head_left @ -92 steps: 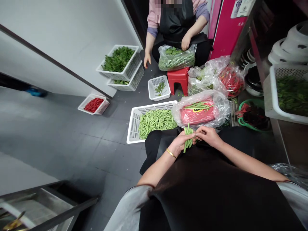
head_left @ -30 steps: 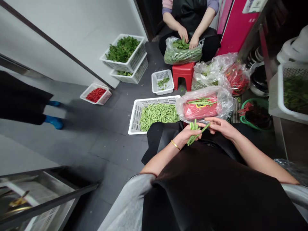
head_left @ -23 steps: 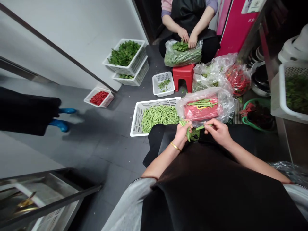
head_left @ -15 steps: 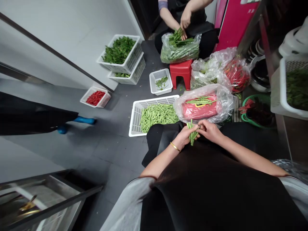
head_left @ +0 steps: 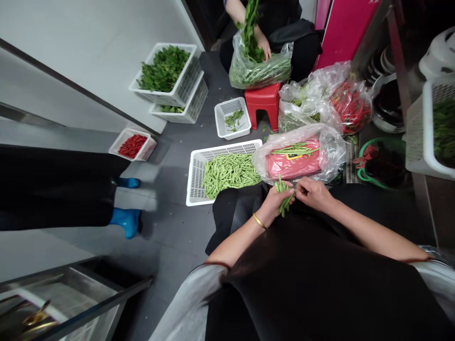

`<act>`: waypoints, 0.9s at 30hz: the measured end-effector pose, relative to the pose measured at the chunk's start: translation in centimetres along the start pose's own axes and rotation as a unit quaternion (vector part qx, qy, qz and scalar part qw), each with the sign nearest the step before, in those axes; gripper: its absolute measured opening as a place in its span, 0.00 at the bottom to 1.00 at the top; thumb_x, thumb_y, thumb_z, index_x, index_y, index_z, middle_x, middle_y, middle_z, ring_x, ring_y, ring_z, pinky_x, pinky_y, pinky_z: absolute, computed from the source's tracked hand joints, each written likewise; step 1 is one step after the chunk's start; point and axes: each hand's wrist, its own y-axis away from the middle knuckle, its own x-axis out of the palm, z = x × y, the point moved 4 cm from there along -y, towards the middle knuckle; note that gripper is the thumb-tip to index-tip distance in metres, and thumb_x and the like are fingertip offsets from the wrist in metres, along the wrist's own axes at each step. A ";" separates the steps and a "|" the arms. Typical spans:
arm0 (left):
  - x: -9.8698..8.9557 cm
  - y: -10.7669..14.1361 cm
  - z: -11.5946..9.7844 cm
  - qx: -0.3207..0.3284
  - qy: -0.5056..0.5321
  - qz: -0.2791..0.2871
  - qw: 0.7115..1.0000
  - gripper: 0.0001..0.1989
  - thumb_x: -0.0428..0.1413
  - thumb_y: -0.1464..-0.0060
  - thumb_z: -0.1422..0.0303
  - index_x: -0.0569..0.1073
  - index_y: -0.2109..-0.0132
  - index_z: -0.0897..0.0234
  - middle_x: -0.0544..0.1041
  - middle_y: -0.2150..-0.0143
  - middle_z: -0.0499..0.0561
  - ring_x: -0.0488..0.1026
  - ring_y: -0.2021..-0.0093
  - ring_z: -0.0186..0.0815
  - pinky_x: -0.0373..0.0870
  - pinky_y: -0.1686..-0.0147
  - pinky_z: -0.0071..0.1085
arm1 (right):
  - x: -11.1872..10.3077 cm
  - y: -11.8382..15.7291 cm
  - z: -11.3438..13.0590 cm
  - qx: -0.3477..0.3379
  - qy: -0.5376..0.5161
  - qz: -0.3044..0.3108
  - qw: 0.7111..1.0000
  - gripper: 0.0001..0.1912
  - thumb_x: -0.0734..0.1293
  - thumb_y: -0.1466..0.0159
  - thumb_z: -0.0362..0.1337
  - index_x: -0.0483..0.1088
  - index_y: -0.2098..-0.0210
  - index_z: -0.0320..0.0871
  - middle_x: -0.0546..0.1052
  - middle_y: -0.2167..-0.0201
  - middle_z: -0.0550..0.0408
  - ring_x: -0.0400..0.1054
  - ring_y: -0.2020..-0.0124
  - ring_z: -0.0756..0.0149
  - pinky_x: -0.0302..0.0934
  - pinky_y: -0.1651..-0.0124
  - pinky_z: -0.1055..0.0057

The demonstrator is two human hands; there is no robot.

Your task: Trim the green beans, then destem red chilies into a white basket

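Above my lap, my left hand point(head_left: 274, 202) is wrapped round a small bunch of green beans point(head_left: 284, 201). Close to its right, my right hand point(head_left: 314, 193) has its fingers pinched together near the bean ends; whatever they hold is too small to make out. Just beyond the hands, a clear plastic bag point(head_left: 336, 154) lies open with a pink package point(head_left: 293, 166) and long beans on it. To the left stands a white basket point(head_left: 195, 182) of cut green beans point(head_left: 232, 173).
Opposite, a person handles leafy greens in a bag point(head_left: 261, 73) on a red stool point(head_left: 263, 99). Baskets of greens point(head_left: 177, 94) and red peppers point(head_left: 147, 149) stand left. Someone in blue boots point(head_left: 128, 221) is at far left. A green basin point(head_left: 362, 175) sits right.
My right hand has moved slightly right, away from the bunch. The person opposite has lifted greens upright. At the left, the blue boots have come further into view.
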 end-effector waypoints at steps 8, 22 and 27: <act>-0.7 -1.1 -1.5 -0.002 0.009 0.013 1.000 0.28 0.71 0.63 0.63 0.68 0.56 0.65 0.76 0.73 0.47 0.70 0.79 0.28 0.64 0.77 0.24 | 0.7 -2.3 -1.9 0.108 -0.221 0.138 0.960 0.17 0.68 0.40 0.53 0.68 0.70 0.44 0.75 0.79 0.58 0.69 0.77 0.67 0.64 0.72 0.71; -1.4 -3.6 -0.6 0.029 0.097 -0.089 0.991 0.24 0.71 0.63 0.64 0.68 0.62 0.65 0.71 0.76 0.42 0.69 0.79 0.26 0.65 0.77 0.23 | 2.0 -3.4 -0.5 -0.004 0.168 0.052 0.984 0.11 0.62 0.35 0.39 0.69 0.71 0.43 0.74 0.71 0.47 0.68 0.71 0.61 0.59 0.66 0.67; -3.3 -4.6 -1.4 0.019 0.165 -0.140 0.976 0.23 0.70 0.62 0.63 0.68 0.63 0.65 0.72 0.74 0.44 0.66 0.79 0.24 0.63 0.77 0.23 | 2.4 -3.0 -1.7 -0.039 0.134 0.244 0.960 0.13 0.64 0.34 0.42 0.72 0.73 0.45 0.75 0.74 0.52 0.67 0.74 0.65 0.57 0.70 0.70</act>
